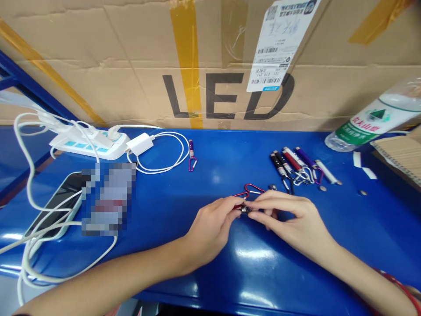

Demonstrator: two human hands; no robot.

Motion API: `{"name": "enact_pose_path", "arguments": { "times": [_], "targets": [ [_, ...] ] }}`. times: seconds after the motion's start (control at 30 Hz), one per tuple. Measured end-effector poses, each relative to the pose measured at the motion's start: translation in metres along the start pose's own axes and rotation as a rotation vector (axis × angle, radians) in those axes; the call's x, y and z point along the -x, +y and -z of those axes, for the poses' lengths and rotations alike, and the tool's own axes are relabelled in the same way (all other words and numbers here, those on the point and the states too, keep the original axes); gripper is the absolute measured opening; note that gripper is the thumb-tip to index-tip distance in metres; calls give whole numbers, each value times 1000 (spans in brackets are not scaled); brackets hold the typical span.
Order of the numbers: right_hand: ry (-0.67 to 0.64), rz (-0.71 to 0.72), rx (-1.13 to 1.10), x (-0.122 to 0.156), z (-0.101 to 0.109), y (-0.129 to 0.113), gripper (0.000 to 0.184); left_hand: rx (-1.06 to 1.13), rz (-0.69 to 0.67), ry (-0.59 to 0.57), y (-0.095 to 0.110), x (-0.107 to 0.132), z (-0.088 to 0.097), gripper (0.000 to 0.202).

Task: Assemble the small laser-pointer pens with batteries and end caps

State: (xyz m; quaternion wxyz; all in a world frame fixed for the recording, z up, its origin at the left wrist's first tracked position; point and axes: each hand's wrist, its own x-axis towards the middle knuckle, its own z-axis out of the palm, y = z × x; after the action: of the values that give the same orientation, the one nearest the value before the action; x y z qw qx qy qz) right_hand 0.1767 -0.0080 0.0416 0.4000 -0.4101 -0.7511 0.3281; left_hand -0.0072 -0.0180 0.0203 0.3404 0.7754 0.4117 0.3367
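Observation:
My left hand (212, 230) is closed around a small red keychain flashlight (237, 206), and its fingers hide most of the body. A red carabiner clip (253, 188) sticks out beyond the fingers. At the flashlight's open-looking silver end, my right hand (289, 210) pinches with thumb and forefinger; whether a small part sits between them is hidden. Just past the right fingers lies a small silver piece (272, 187). Farther right, several keychain flashlights (292, 159) in black, red, silver and purple lie side by side, with button cells (322, 188) near them.
A large cardboard box (138, 66) stands along the back of the blue table (158, 206). A purple keychain flashlight (191, 149) lies alone near a white charger (140, 144). Power strip (112, 149), cables and phone (59, 202) occupy the left. A water bottle (365, 123) and notebook (401, 153) are right.

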Motion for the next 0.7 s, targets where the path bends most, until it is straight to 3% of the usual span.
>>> {"name": "enact_pose_path", "arguments": {
  "times": [0.17,0.43,0.7],
  "targets": [
    [-7,-9,19,0,3,-1,17,47,16,1,2,-2,-1,20],
    [-54,-4,-7,-2,7,0,6,110,52,-29,5,-1,2,12],
    [-105,123,-49,-4,9,4,13,90,11,-93,6,0,2,13]
  ]
}}
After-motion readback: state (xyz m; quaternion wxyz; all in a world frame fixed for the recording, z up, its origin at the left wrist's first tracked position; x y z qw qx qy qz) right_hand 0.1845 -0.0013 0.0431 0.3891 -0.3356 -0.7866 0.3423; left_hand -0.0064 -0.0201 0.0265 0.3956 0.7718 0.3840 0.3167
